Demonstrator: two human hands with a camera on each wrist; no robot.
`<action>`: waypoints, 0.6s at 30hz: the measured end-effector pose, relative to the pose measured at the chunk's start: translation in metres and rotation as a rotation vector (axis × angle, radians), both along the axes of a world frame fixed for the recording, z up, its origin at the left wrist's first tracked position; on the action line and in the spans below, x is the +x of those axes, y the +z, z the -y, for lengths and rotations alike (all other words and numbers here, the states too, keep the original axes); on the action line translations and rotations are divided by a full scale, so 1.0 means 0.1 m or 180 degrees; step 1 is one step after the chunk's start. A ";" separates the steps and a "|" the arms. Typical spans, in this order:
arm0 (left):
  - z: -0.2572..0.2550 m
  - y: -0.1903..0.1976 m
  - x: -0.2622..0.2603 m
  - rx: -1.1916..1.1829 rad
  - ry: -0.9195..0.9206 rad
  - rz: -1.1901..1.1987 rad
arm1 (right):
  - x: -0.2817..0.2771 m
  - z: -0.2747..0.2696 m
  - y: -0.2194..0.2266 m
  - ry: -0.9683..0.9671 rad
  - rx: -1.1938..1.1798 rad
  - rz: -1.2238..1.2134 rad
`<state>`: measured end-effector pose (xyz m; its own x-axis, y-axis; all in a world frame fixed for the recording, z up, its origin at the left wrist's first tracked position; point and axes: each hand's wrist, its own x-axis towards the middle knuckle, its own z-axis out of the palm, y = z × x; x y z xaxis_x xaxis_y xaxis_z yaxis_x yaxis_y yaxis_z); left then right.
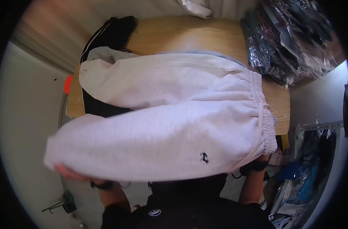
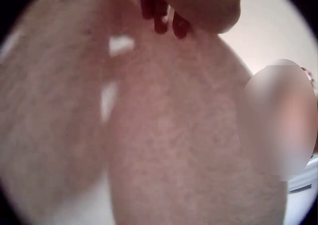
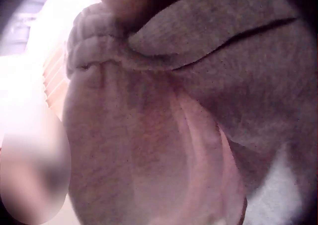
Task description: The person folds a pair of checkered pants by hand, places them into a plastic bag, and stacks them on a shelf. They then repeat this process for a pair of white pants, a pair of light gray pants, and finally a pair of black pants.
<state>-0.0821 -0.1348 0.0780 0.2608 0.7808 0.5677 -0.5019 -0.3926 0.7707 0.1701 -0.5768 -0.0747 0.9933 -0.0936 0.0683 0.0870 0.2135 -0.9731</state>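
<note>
A pair of pale sweatpants (image 1: 162, 137) stretches sideways in front of the person, legs to the left and gathered elastic waistband (image 1: 271, 141) to the right. A small dark emblem (image 1: 204, 157) marks the nearer leg. At that leg's hem, my left hand (image 1: 72, 173) grips the cloth; its fingertips (image 2: 180, 29) show against the fabric in the left wrist view. My right hand (image 3: 141, 9) holds the waistband's near side, its fingers mostly hidden by cloth. The near leg is raised toward the person, while the far leg lies over the table.
Beneath the pants is a wooden table (image 1: 181, 34). A black garment with white stripes (image 1: 113, 32) lies at its back left, and grey cloth (image 1: 208, 52) peeks out behind the pants. Plastic-bagged clothes (image 1: 284, 42) pile up at back right. More bagged items (image 1: 303, 179) sit on a rack (image 1: 322, 126) at right.
</note>
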 end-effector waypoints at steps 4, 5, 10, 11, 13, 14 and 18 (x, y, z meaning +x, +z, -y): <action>-0.93 0.27 1.09 0.1130 -0.0561 -0.1407 | -0.04 -0.03 -0.02 0.0009 0.0160 0.0019; -1.13 0.44 1.39 0.1817 -0.0703 -0.2066 | -0.03 -0.09 0.00 -0.0035 0.0183 0.0126; -1.92 -0.48 1.60 0.2380 0.0083 -0.3676 | -0.21 -0.50 0.63 -0.0075 -0.1739 0.1485; -2.05 -0.65 1.52 0.2390 0.0224 -0.3776 | -0.21 -0.40 0.70 0.0498 -0.2448 0.1574; -2.22 -0.88 1.37 0.2392 0.0491 -0.3984 | -0.28 -0.38 0.84 0.1282 -0.3093 0.1308; -2.31 -0.91 1.33 0.2107 0.0461 -0.3972 | -0.30 -0.39 0.90 0.1302 -0.3355 0.1365; -2.52 -1.00 1.17 0.1431 0.0517 -0.3617 | -0.32 -0.40 0.89 0.1020 -0.3933 0.1865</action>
<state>0.0346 0.1173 -0.0223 0.7000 0.6441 0.3084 0.4443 -0.7309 0.5180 0.1379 -0.5365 0.0141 0.7588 0.5523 0.3452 0.6512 -0.6544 -0.3844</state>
